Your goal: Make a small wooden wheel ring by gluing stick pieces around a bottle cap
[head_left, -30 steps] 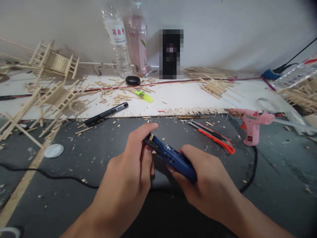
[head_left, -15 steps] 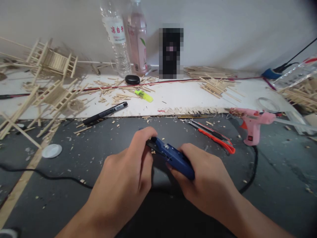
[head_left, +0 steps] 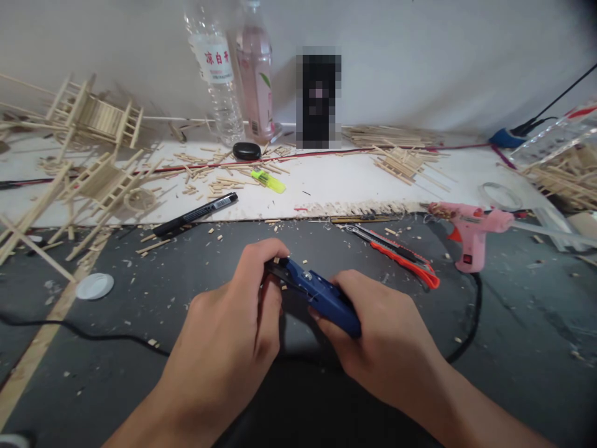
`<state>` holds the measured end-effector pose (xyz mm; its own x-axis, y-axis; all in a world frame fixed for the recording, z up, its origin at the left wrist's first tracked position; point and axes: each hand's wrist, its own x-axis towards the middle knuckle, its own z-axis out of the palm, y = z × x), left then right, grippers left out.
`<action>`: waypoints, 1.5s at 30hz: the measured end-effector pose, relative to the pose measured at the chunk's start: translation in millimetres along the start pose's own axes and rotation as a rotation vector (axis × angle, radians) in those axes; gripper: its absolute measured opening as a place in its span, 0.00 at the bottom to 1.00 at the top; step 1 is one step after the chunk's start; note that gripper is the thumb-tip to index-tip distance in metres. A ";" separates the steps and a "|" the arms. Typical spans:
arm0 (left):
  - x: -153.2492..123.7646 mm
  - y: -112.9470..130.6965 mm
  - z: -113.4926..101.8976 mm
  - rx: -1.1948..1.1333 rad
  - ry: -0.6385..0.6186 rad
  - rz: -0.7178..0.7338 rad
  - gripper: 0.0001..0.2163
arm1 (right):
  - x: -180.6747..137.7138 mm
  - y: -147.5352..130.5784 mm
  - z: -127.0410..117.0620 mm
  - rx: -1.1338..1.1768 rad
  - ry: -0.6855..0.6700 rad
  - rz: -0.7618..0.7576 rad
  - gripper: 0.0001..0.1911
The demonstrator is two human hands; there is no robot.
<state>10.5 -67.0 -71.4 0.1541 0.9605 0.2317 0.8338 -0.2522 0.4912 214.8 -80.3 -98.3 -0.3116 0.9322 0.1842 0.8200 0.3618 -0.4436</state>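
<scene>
Between my hands is a blue hand tool (head_left: 321, 295) with a metal pivot-like spot and a dark narrow front end; its exact kind is unclear. My right hand (head_left: 380, 323) is wrapped round the thick rear part, thumb underneath. My left hand (head_left: 233, 311) is closed at the dark front end, with the index finger bent over the tip. Whether a small piece is pinched there is hidden. Beyond my right hand lies a red and black utility knife (head_left: 396, 252). Small wood bits are scattered on the dark tabletop (head_left: 196, 267) around the tool.
A pink glue gun (head_left: 471, 230) stands at right, its black cord (head_left: 476, 323) running forward. A black marker (head_left: 196, 213), yellow highlighter (head_left: 268, 180), two bottles (head_left: 219, 81) and a blurred-out dark object (head_left: 319, 99) stand or lie behind. Stick-built models (head_left: 100, 180) sit left; a white lid (head_left: 94, 286) lies nearer.
The whole view has shifted slightly, with the scene drifting a little to the left. Both hands keep the same hold on the blue tool, which looks nearly unchanged.
</scene>
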 end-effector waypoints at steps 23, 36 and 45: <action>2.6 -3.2 8.1 -0.112 -0.135 -0.074 0.09 | 22.8 4.1 -0.7 -0.147 -0.287 0.303 0.05; 4.8 -4.4 10.2 -0.121 -0.324 -0.135 0.11 | 14.6 14.9 -11.5 -0.376 -0.148 0.107 0.13; 6.0 -8.6 6.7 -0.132 -0.366 -0.120 0.13 | 15.0 30.3 -19.6 -0.327 -0.107 0.083 0.25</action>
<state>7.8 -58.3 -79.8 0.2579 0.9565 -0.1360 0.7860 -0.1259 0.6053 244.4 -55.5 -91.7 -0.2714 0.9607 0.0585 0.9497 0.2772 -0.1457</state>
